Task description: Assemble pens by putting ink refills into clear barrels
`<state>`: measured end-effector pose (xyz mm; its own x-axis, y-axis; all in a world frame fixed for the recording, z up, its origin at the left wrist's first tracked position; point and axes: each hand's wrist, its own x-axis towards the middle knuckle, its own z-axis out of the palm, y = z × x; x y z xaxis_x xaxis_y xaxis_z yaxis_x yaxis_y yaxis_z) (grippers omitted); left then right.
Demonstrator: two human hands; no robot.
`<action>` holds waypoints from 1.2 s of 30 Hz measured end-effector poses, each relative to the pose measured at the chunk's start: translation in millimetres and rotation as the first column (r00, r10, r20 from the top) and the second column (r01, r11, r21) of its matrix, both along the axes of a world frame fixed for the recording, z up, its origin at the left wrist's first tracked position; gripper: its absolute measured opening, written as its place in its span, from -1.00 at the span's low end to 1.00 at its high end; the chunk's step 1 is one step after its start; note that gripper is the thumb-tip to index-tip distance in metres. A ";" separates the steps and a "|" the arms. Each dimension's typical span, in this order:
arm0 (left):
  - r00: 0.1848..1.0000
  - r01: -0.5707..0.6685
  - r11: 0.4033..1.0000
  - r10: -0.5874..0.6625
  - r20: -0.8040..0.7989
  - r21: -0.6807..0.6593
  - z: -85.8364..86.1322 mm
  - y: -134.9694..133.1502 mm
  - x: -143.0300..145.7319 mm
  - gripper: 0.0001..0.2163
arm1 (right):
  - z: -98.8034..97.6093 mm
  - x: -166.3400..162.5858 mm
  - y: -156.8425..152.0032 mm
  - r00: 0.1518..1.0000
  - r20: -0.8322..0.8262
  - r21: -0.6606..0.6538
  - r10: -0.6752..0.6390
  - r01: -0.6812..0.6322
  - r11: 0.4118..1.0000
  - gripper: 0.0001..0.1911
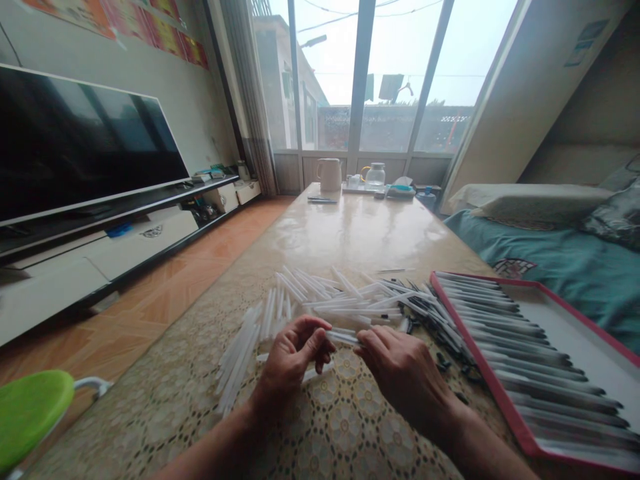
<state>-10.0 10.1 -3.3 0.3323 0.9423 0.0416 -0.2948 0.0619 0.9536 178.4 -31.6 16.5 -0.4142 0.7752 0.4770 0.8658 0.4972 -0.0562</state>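
My left hand [296,355] is closed, its thumb and fingers pinching one end of a white pen barrel [343,339]. My right hand [403,372] grips the other end, so the barrel lies level between the two just above the table. Fingers hide both of its ends, and I cannot tell whether a second tube is held with it. Loose white pen barrels [345,308] are heaped just beyond my hands, and more barrels [241,360] lie side by side to the left. Dark refills [445,320] and small black caps [443,362] lie to the right.
At the right, a red-rimmed box [505,407] holds many dark-filled pens in a row. The patterned table [350,427] stretches toward the window, with a beige pitcher [330,175] and a glass jug [376,175] at its far end. A green stool [35,410] stands at the left.
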 end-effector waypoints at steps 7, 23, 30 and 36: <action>0.997 -0.028 0.996 0.034 -0.069 0.081 8.3 -9.9 -1.4 -0.85 | -2.8 -2.8 -2.9 0.965 -0.254 -0.260 -0.064 -0.004 0.966 -0.69; 0.929 -0.139 0.949 0.224 -0.293 0.284 8.5 -12.9 -1.3 -0.57 | 47.4 60.4 14.0 0.937 -0.295 -0.404 -0.189 0.056 0.913 -0.76; 0.930 -0.181 0.953 0.247 -0.274 0.242 11.3 -11.7 -4.6 -0.66 | 54.8 155.4 -28.0 0.950 -0.127 -0.292 -0.286 0.240 0.926 -0.83; 0.936 -0.197 0.960 0.245 -0.252 0.201 9.1 -9.8 -4.0 -0.68 | 8.5 218.9 -85.8 0.913 -0.042 -0.320 -0.406 0.372 0.871 -0.79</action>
<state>-14.0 0.3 5.8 0.1378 0.9799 0.1445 -0.0107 -0.1445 0.9895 397.3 -117.4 25.1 -0.0100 0.9752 0.2213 0.9663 0.0664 -0.2488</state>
